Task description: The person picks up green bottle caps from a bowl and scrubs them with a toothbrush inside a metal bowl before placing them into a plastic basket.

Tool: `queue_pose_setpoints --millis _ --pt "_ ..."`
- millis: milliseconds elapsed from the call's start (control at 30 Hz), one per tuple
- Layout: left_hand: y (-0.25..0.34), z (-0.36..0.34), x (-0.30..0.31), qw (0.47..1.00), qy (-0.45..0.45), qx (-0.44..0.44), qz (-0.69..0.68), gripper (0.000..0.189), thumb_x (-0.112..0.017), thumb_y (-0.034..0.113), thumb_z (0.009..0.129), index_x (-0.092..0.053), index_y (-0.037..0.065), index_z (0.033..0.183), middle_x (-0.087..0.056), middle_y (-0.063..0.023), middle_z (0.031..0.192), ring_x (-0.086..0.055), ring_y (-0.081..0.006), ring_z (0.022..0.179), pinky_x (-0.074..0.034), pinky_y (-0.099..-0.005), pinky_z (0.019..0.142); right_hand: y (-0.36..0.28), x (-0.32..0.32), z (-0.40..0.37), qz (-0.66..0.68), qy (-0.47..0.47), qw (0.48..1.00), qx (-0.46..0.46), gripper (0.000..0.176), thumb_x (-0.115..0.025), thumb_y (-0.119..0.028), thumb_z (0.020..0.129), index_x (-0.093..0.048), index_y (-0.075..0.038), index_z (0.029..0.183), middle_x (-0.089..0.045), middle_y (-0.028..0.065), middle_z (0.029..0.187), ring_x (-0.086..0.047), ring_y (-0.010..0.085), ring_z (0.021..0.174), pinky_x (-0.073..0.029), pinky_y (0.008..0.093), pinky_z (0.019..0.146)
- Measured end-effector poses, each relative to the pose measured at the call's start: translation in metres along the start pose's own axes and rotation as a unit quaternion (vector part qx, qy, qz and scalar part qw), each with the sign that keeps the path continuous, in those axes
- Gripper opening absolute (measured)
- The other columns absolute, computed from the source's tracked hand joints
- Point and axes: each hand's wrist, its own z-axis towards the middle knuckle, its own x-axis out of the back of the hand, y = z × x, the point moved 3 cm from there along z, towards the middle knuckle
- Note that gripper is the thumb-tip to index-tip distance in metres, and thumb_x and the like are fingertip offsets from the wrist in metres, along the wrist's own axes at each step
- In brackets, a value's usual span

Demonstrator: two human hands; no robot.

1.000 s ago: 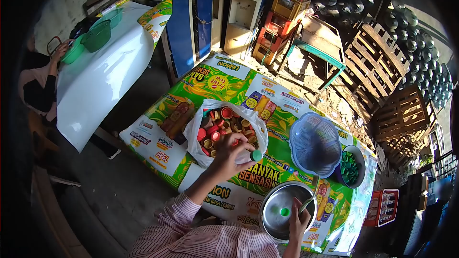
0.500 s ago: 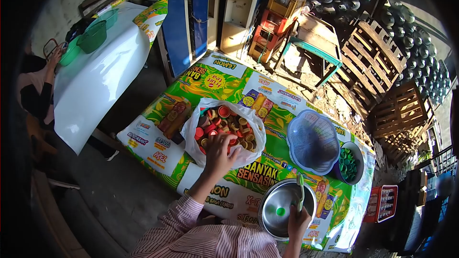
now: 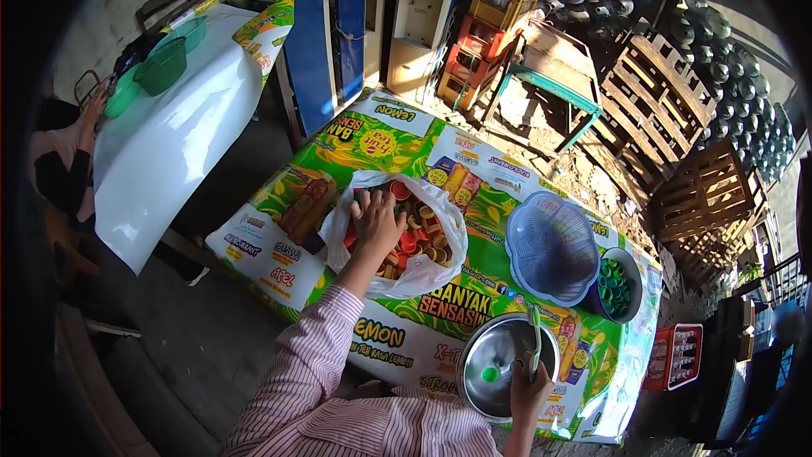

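A white plastic bag (image 3: 447,267) stands open on the table, full of red, yellow and brown bottle caps (image 3: 414,241). Over its left part reaches my left hand (image 3: 378,222), fingers spread on the caps, their tips partly hidden. My right hand (image 3: 530,391) is closed around a slim tool with a light green and white handle (image 3: 535,338); its exact kind I cannot make out. This tool points up at the right rim of a steel bowl (image 3: 482,347), where a single green cap (image 3: 490,374) lies on the bottom.
A blue-grey plastic basket (image 3: 554,245) and a dark bowl of green caps (image 3: 615,289) stand to the right on the patterned table cover (image 3: 338,161). At the left, a person sits by a white-covered table (image 3: 182,152) with green baskets (image 3: 162,66). Crates and pallets (image 3: 660,89) lie beyond.
My left hand has moved up and left, deeper over the caps in the bag, and its fingers have spread. My right hand with the tool stays nearly in place.
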Motion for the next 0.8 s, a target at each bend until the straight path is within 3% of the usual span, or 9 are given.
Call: queue_pose_setpoints --millis 100,167,233,367,467,567,633,733,800 --pt "0.007 -0.003 0.002 0.998 -0.035 0.01 -0.054 0.032 -0.065 0.027 0.069 -0.051 0.012 0.094 -0.05 -0.0052 0.095 -0.044 -0.0235 0.096 -0.029 -0.0423 0.077 -0.008 0.003 0.003 -0.006 -0.017 1.0 -0.017 0.025 -0.065 -0.01 0.071 -0.061 0.0 0.093 -0.06 0.0162 0.066 -0.059 0.0278 0.055 -0.043 0.0346 0.052" --pt "0.004 -0.007 0.002 0.998 0.011 -0.009 -0.068 0.032 -0.067 0.023 0.068 -0.051 0.012 0.094 -0.053 -0.0033 0.089 -0.047 -0.0238 0.091 -0.031 -0.0417 0.075 -0.008 0.003 0.004 -0.012 -0.025 0.999 -0.028 0.025 -0.066 -0.01 0.071 -0.061 0.0 0.093 -0.06 0.016 0.066 -0.058 0.0277 0.055 -0.043 0.0346 0.052" --pt "0.001 -0.011 0.011 0.976 0.019 -0.022 -0.215 0.034 -0.067 0.022 0.068 -0.051 0.011 0.096 -0.054 -0.002 0.08 -0.049 -0.0246 0.087 -0.034 -0.0413 0.072 -0.005 0.001 0.004 -0.003 -0.005 1.0 0.01 0.025 -0.066 -0.011 0.071 -0.061 0.0 0.092 -0.059 0.0161 0.065 -0.057 0.0271 0.052 -0.042 0.0338 0.051" --pt "-0.01 -0.023 0.006 0.962 0.013 -0.054 -0.268 0.042 -0.066 0.015 0.07 -0.049 0.009 0.108 -0.056 -0.0007 0.076 -0.052 -0.0219 0.081 -0.037 -0.0394 0.075 -0.004 -0.001 0.004 -0.006 -0.008 1.0 0.011 0.025 -0.066 -0.011 0.071 -0.061 0.0 0.092 -0.059 0.0159 0.064 -0.055 0.0264 0.05 -0.042 0.0335 0.05" --pt "-0.008 -0.028 0.017 0.974 0.046 -0.076 -0.21 0.05 -0.065 0.01 0.072 -0.044 0.007 0.117 -0.058 -0.0009 0.077 -0.053 -0.0212 0.083 -0.039 -0.0379 0.078 -0.007 -0.002 0.005 -0.017 -0.045 0.999 -0.022 0.025 -0.066 -0.011 0.071 -0.061 0.0 0.093 -0.058 0.0163 0.063 -0.054 0.0274 0.049 -0.042 0.0345 0.051" --pt "0.008 -0.036 0.043 0.952 0.12 -0.084 -0.268 0.059 -0.064 0.008 0.073 -0.037 0.007 0.126 -0.059 -0.0015 0.077 -0.055 -0.022 0.084 -0.04 -0.037 0.079 -0.007 -0.004 0.005 0.016 -0.015 0.999 0.028 0.024 -0.066 -0.012 0.072 -0.061 0.0 0.093 -0.052 0.0089 0.054 -0.048 0.0175 0.044 -0.037 0.0292 0.045" --pt "0.033 -0.055 0.06 0.927 0.085 -0.111 -0.349 0.063 -0.065 0.007 0.074 -0.033 0.004 0.128 -0.062 -0.0014 0.08 -0.057 -0.02 0.09 -0.038 -0.0349 0.084 -0.006 -0.008 0.003 0.13 -0.069 0.989 -0.027 0.025 -0.065 -0.014 0.076 -0.061 0.001 0.095 -0.042 -0.001 0.051 -0.036 0.006 0.045 -0.027 0.0227 0.043" --pt "0.089 -0.109 0.069 0.871 -0.083 -0.209 -0.437 0.07 -0.065 0.008 0.074 -0.026 0.005 0.133 -0.062 -0.0012 0.081 -0.057 -0.0204 0.089 -0.04 -0.0342 0.082 -0.022 -0.014 -0.001 0.237 -0.124 0.958 -0.105 0.027 -0.063 -0.018 0.079 -0.061 0.003 0.097 -0.036 -0.0062 0.053 -0.029 0.0016 0.05 -0.021 0.0193 0.045" --pt "0.116 -0.144 0.065 0.831 -0.176 -0.281 -0.447 0.077 -0.065 0.009 0.074 -0.019 0.007 0.136 -0.062 -0.0024 0.081 -0.057 -0.0209 0.085 -0.042 -0.0346 0.078 -0.008 -0.026 -0.004 0.232 -0.12 0.963 -0.073 0.029 -0.062 -0.021 0.081 -0.061 0.004 0.095 -0.036 -0.0066 0.05 -0.031 0.0032 0.047 -0.024 0.021 0.044"
